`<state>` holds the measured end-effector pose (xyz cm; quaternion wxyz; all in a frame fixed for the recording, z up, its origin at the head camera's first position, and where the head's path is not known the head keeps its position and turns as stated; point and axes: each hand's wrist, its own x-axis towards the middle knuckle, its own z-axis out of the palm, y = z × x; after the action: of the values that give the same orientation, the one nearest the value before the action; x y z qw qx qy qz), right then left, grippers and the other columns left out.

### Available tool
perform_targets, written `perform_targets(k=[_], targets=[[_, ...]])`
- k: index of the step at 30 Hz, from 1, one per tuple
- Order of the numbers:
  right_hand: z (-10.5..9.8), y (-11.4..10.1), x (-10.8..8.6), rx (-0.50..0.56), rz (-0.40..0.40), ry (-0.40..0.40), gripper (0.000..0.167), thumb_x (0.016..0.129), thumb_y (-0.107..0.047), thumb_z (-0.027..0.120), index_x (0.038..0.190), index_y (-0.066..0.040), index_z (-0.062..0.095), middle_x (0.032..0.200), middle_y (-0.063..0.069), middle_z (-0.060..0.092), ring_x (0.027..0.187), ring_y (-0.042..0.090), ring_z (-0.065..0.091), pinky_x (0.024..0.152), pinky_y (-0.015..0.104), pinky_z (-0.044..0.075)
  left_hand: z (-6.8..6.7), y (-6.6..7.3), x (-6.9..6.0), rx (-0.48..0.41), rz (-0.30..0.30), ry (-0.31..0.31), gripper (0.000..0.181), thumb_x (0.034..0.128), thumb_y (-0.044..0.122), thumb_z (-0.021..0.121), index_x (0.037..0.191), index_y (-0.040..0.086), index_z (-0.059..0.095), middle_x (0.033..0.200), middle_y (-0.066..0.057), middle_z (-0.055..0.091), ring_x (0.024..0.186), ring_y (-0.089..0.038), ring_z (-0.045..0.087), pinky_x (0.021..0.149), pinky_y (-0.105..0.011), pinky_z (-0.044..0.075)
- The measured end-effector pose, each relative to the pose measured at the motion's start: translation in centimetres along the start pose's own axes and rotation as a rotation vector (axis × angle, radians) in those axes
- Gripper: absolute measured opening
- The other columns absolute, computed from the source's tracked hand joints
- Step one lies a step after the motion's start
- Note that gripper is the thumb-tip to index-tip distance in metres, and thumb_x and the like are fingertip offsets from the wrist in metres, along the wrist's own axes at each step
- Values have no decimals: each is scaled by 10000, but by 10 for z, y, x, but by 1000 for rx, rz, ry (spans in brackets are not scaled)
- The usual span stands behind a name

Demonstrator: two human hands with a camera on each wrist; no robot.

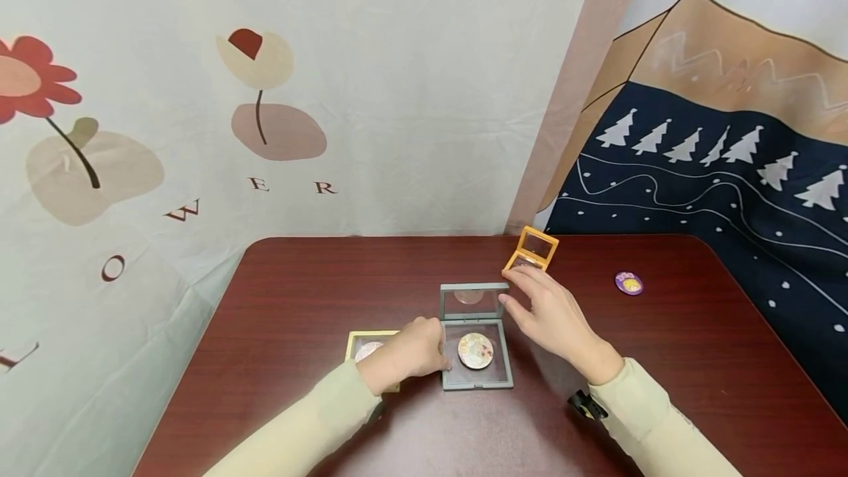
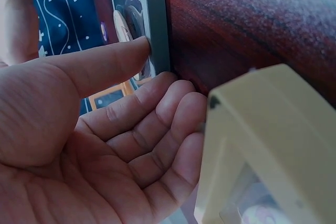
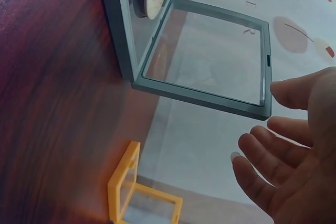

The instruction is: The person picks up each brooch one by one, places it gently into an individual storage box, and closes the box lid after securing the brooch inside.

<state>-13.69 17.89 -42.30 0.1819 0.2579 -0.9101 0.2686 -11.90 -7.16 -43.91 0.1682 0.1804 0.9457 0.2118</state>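
Grey plastic frames an open display case (image 1: 478,387) at the lower centre of the head view, its lid (image 3: 199,100) standing up at the back and a floral round badge (image 1: 475,351) in its base. The left hand (image 1: 414,348) grips the base's left side; the left wrist view alone shows how, with the thumb laid on the rim and the fingers curled in below. The right hand (image 1: 553,315) is at the lid's upper right corner, thumb touching the edge, the other fingers loosely spread (the head view makes them seem close to the orange case (image 3: 114,198), yet the right wrist view puts that well apart, at the bottom of its frame).

A yellow case (image 1: 349,348) is half hidden under the left forearm in the head view; the left wrist view brings it up large at lower right. Only the head view shows the purple badge (image 1: 629,283) whole, right of centre on the red-brown table (image 1: 318,271).
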Motion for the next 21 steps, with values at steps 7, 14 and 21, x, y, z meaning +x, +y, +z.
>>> perform_targets(k=[7, 14, 21], targets=[[3, 1, -1, 15, 42, -58, 389, 940, -154, 788, 1298, -28, 703, 1216, 109, 715, 1107, 277, 688, 904, 500, 570, 0, 0, 0, -3, -2, -1, 362, 798, 182, 907, 582, 146, 617, 588, 46, 574, 591, -129, 535, 607, -306, 484], [3, 0, -6, 16, 10, -44, 322, 959, -136, 765, 1259, -24, 728, 1186, 106, 730, 1091, 266, 695, 886, 485, 577, 0, 0, -1, -10, 0, 0, 359, 801, 185, 909, 591, 154, 619, 610, 50, 576, 604, -130, 534, 616, -307, 482], [2, 0, -10, 1, -13, -33, 257, 952, -103, 767, 1206, -64, 754, 1131, 76, 739, 1039, 228, 701, 857, 457, 583, 0, -1, -1, -18, -3, 1, 362, 813, 184, 901, 586, 157, 621, 612, 50, 577, 598, -124, 527, 604, -297, 474]])
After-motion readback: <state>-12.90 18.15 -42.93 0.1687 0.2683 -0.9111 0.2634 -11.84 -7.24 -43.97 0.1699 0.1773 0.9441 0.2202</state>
